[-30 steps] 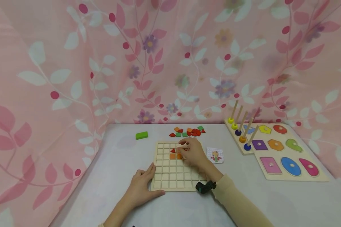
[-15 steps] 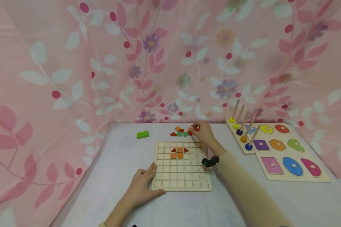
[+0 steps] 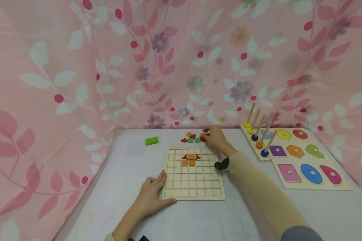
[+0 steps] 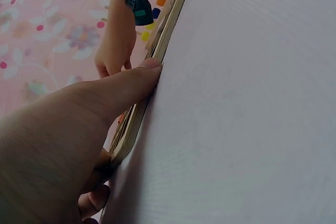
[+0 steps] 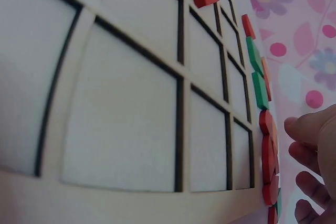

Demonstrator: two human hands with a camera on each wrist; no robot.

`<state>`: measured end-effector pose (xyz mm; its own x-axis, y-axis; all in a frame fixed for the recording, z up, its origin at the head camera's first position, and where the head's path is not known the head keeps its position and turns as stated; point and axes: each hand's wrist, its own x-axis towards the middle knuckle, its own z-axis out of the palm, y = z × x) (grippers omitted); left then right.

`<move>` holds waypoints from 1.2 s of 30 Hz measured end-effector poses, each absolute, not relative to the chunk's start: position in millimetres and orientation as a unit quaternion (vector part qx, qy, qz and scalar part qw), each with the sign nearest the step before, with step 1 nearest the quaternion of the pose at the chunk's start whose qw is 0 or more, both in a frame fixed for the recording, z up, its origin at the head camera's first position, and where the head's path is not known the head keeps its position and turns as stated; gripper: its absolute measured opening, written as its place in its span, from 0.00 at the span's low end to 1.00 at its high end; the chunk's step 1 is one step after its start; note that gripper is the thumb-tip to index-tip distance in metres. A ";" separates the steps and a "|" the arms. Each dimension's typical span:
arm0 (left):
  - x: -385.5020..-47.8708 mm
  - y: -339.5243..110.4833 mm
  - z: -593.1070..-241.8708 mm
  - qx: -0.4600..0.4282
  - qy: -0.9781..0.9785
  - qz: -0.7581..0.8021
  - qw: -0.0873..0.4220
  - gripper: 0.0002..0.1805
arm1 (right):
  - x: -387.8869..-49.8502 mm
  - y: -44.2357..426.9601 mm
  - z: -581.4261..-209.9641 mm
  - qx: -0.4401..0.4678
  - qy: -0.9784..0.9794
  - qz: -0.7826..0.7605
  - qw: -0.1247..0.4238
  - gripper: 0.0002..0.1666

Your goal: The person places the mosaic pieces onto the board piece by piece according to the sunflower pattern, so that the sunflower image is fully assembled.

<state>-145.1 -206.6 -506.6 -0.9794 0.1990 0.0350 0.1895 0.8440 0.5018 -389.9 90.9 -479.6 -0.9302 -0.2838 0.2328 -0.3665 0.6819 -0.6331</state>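
A wooden grid board (image 3: 176, 185) lies on the white cloth. My left hand (image 3: 151, 195) rests at its near left corner, fingers along the left side and thumb (image 4: 137, 77) against the near edge. Set in the grid are two red triangles (image 3: 185, 157), two orange squares (image 3: 184, 163) and an orange round piece (image 3: 192, 163). Behind the board my right hand (image 3: 216, 138) reaches over loose pieces. In the right wrist view its relaxed fingers (image 5: 310, 184) are beside red rounded pieces (image 5: 268, 153), with nothing seen between them. The hand hides part of the pile.
Green squares (image 3: 190, 140) and red and orange pieces lie behind the board. A green block (image 3: 152, 141) is at back left. On the right stand a peg rack (image 3: 260, 147) with coloured beads and a shape puzzle board (image 3: 312, 164). A floral curtain (image 3: 181, 67) closes the back.
My right hand has left the grid and moved back right to the loose pieces. A red triangle and an orange square now show where it was. My left hand stays at the corner.
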 end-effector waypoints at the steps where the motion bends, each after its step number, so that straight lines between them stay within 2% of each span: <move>1: -145.4 -206.5 -506.1 0.102 0.960 0.260 0.007 0.64 | -391.3 90.8 -481.0 0.181 -0.917 0.349 0.063 0.16; 6: -146.3 -207.1 -506.3 0.101 0.961 0.257 0.004 0.64 | -396.6 91.6 -485.1 0.190 -0.922 0.329 0.074 0.11; 25: -147.7 -205.3 -505.8 0.097 0.960 0.261 0.019 0.64 | -408.0 88.3 -488.4 0.164 -0.934 0.316 0.027 0.12; 32: -146.1 -205.2 -504.8 0.099 0.960 0.261 0.017 0.64 | -404.3 88.4 -489.5 0.174 -0.926 0.335 0.032 0.13; 36: -145.3 -205.8 -504.2 0.103 0.960 0.260 0.010 0.64 | -396.0 88.7 -487.0 0.194 -0.907 0.370 0.053 0.13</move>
